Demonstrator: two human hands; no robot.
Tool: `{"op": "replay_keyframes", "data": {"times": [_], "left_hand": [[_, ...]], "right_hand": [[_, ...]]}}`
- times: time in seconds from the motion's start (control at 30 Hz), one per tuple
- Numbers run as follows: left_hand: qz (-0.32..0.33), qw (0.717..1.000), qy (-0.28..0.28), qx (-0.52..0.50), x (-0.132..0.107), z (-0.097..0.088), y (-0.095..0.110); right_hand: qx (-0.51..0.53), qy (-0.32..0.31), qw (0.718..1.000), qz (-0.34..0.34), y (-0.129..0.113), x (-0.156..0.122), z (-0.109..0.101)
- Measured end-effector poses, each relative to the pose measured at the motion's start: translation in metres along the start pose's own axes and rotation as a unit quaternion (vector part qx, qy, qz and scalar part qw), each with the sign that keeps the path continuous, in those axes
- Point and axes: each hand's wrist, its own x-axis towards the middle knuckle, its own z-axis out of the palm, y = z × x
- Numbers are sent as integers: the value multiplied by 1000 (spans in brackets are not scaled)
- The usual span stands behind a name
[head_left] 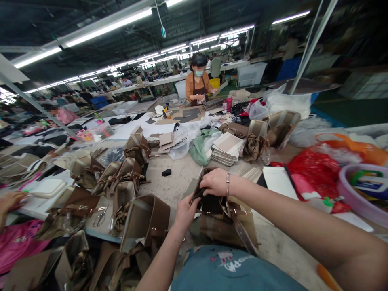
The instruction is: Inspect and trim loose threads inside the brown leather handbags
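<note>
A brown leather handbag lies on the worktable right in front of me, its flap raised. My left hand pinches the flap's lower edge from below. My right hand, with a bracelet at the wrist, is curled over the top of the flap and grips it. Both hands are closed on the same bag.
Several more brown and tan handbags crowd the table to my left, with scissors among them. Stacked panels, plastic bags and a pink basin lie to the right. A masked person works across the table.
</note>
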Motion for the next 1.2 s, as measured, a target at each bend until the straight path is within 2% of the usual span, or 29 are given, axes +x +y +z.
{"op": "replay_keyframes", "data": {"times": [0.37, 0.6, 0.87, 1.0, 1.2], "left_hand": [[-17, 1000, 0, 3, 1, 0, -3], [-32, 998, 13, -50, 0, 2, -5], [-40, 998, 18, -34, 0, 3, -3], [-31, 999, 13, -14, -1, 3, -3], [16, 999, 6, 50, -2, 1, -3]], "right_hand": [[-26, 13, 996, 88, 4, 13, 6], [-31, 7, 994, 108, -2, 17, 0], [-35, 15, 993, 116, -5, 19, 1], [-42, 24, 992, 116, -4, 19, 4], [-35, 31, 991, 127, -3, 19, 6]]}}
